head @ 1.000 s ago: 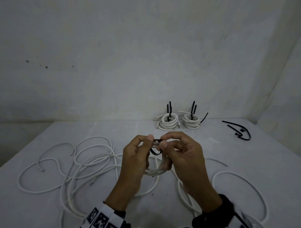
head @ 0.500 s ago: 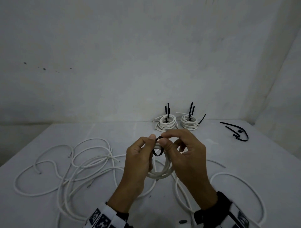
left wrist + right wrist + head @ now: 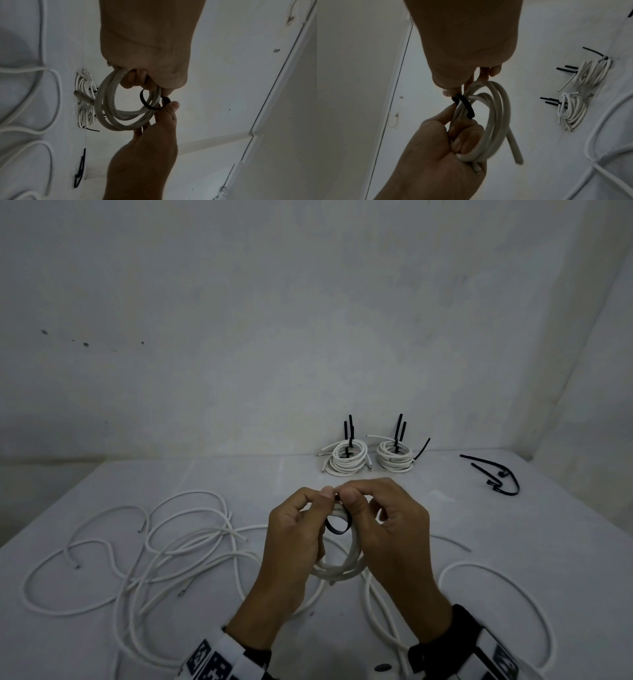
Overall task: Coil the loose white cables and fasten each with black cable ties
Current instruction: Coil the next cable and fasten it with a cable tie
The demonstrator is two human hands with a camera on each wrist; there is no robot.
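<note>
I hold a small white cable coil (image 3: pixel 337 571) above the table's middle. My left hand (image 3: pixel 322 499) has its fingers curled round the coil (image 3: pixel 498 121), and its thumb and forefinger meet the tie at the top. A black cable tie (image 3: pixel 337 529) loops round the coil's strands (image 3: pixel 109 101). My right hand (image 3: pixel 352 498) pinches the tie's end (image 3: pixel 465 106) between thumb and forefinger. In the left wrist view the tie (image 3: pixel 145 101) circles the strands just below my fingertips. The tie's head is hidden by the fingers.
Two tied coils (image 3: pixel 346 457) (image 3: pixel 395 457) with upright black tails stand at the back by the wall. Spare black ties (image 3: pixel 496 477) lie at the back right. Loose white cables sprawl on the left (image 3: pixel 154 542) and on the right (image 3: pixel 496 594) of the table.
Both hands stay pinched on the tie above the coil and have drifted slightly right. The tie loop still hangs round the strands.
</note>
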